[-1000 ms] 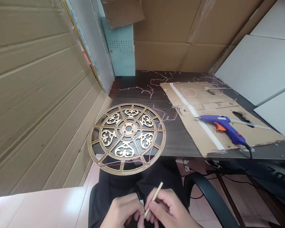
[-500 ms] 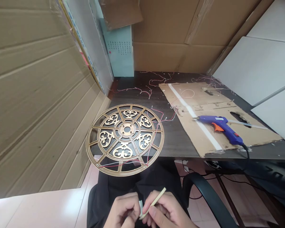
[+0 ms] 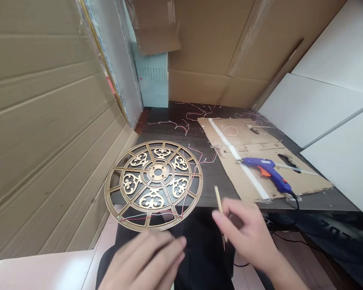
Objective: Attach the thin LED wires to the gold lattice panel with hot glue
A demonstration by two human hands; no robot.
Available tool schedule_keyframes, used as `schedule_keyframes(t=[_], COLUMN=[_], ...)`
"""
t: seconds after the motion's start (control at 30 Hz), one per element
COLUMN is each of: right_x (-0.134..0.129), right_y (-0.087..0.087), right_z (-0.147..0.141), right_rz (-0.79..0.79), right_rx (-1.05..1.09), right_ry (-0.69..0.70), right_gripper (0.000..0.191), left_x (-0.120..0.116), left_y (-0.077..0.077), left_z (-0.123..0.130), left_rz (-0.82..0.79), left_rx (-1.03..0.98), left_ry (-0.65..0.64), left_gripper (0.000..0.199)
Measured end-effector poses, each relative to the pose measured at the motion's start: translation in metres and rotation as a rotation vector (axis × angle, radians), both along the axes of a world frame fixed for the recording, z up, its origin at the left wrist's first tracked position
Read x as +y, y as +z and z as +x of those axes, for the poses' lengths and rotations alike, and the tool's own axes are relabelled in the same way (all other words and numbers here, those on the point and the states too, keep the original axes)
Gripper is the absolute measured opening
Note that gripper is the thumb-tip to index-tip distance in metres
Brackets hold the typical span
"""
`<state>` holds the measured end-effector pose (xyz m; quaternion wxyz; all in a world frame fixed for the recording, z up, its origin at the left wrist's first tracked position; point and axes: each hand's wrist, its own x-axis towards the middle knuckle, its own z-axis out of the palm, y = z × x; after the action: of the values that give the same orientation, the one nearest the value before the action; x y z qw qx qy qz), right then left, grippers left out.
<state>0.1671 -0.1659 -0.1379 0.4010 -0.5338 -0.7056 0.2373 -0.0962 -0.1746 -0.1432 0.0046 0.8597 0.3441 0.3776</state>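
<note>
- My right hand pinches the pale stick.
- My left hand curls near the openwork disc; I can't tell its grip.
- Glue gun rests on cardboard.

The dark table carried a round, golden openwork disc — its near rim jutting past the front edge — beside a flat cardboard sheet, with thin red-and-white wires scattered behind.

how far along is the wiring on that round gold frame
Apparently done: wires cross the frame near its front. In hand: the right hand holds a thin stick; what the left hand holds is unclear. Possibly left: the far rim shows no wire; loose wires lie beyond.
</note>
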Motion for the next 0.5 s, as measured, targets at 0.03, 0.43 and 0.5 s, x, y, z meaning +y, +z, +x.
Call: schedule_keyframes(t=[0.03, 0.43, 0.5], right_x=[0.015, 0.055, 0.046], right_y=[0.006, -0.021, -0.022], right_z=[0.004, 0.003, -0.001], right_rz=[-0.016, 0.179, 0.190], right_rx=[-0.091, -0.317, -0.279], right_ry=[-0.068, -0.263, -0.186], right_gripper=[0.046, 0.033, 0.033], left_x=[0.008, 0.030, 0.032], left_y=[0.006, 0.003, 0.006], left_z=[0.003, -0.023, -0.034], left_rz=[0.015, -0.018, -0.068], left_rx=[-0.003, 0.087, 0.092], left_ry=[0.010, 0.155, 0.165], left_gripper=[0.023, 0.023, 0.024])
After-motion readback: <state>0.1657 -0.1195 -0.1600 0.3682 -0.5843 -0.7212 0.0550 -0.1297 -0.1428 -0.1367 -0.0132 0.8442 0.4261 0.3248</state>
